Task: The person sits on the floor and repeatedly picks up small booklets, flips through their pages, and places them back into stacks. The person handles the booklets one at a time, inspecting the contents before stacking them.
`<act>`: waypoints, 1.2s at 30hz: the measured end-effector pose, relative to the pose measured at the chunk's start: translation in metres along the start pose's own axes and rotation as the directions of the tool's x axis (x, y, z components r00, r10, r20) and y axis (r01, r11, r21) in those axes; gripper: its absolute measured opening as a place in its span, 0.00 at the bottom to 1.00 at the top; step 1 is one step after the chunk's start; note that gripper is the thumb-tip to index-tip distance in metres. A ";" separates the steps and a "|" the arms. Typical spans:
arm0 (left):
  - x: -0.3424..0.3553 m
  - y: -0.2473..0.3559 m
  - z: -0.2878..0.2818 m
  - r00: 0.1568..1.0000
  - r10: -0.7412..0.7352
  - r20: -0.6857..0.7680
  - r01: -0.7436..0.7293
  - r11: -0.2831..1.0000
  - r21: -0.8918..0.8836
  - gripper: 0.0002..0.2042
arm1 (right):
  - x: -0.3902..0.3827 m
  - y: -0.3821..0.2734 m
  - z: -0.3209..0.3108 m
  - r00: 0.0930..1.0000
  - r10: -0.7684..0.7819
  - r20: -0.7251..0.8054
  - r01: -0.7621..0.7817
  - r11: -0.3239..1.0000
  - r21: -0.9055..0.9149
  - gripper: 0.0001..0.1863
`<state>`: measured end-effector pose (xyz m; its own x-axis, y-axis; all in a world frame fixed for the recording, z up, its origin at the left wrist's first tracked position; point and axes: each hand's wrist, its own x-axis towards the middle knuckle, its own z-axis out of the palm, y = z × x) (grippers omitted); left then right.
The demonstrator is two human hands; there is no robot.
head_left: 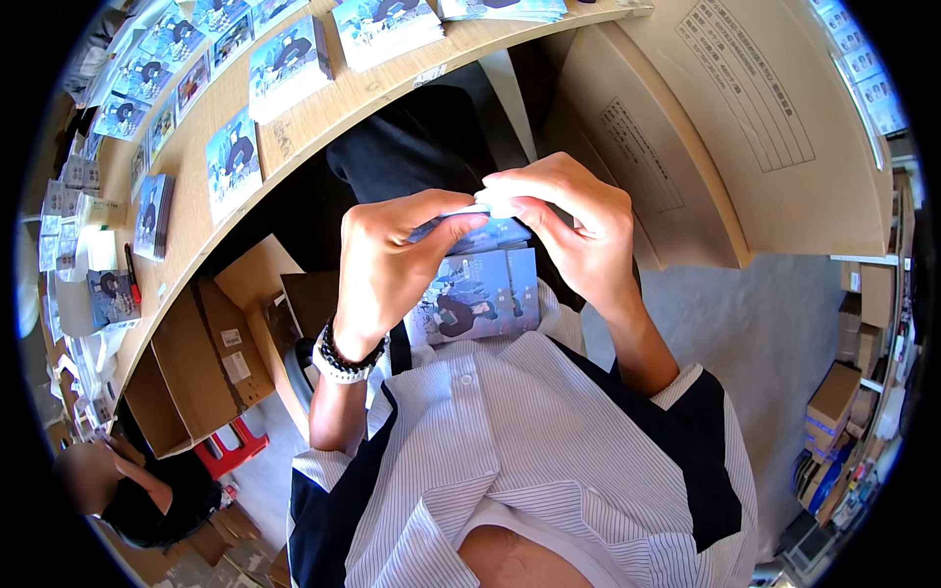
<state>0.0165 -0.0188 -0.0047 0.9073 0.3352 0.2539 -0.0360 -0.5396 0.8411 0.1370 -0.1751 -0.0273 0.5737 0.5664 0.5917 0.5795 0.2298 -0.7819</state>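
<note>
My left hand point(392, 265), with a black bead bracelet and a white band at the wrist, pinches the edge of a thin blue printed booklet point(500, 235). Thumb and forefinger of my right hand point(583, 225) are closed at the same edge, touching or almost touching the left fingertips. Something small and pale shows at the right fingertips, too bright to make out. Below the hands, on my lap, lies a blue illustrated book point(475, 299) with a dark-clothed figure on its cover. Part of the held booklet is hidden behind my fingers.
Stacks of similar books point(289, 69) line the curved wooden table point(314, 137) ahead and left. Large cardboard boxes point(755, 108) stand at the right; an open carton point(211, 353) sits under the table. At lower left are another person point(147, 490) and a red stool point(233, 446).
</note>
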 end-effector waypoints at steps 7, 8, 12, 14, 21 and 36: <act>-0.001 -0.010 -0.022 0.951 -0.166 -0.260 0.147 0.985 -0.092 0.06 | -0.034 0.018 -0.006 0.986 0.136 0.098 -0.125 0.986 -0.106 0.14; -0.001 -0.013 -0.033 0.915 -0.198 -0.351 0.112 0.962 -0.249 0.07 | -0.047 0.027 -0.009 0.974 0.179 0.137 -0.163 0.979 -0.122 0.14; 0.006 0.010 -0.065 0.893 -0.094 -0.440 0.072 0.995 -0.066 0.08 | -0.084 0.032 -0.024 0.952 0.273 0.137 -0.246 0.951 -0.187 0.09; -0.002 0.010 -0.057 0.959 -0.205 -0.194 0.191 0.978 -0.084 0.08 | -0.087 0.036 -0.035 0.926 0.378 -0.011 -0.377 0.920 -0.102 0.10; -0.047 -0.057 0.018 0.959 -0.095 0.265 0.004 0.946 0.325 0.14 | -0.079 0.041 -0.051 0.894 0.435 -0.105 -0.441 0.896 -0.045 0.10; -0.074 -0.047 0.032 0.922 -0.274 0.273 0.035 0.763 0.646 0.32 | -0.087 0.046 -0.034 0.854 0.517 -0.057 -0.516 0.856 0.034 0.10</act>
<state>-0.0355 -0.0430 -0.0783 0.9610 0.2456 -0.1269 0.2748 -0.8986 0.3420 0.1333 -0.2406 -0.1079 0.8228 0.5572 0.1120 0.1803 -0.0692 -0.9812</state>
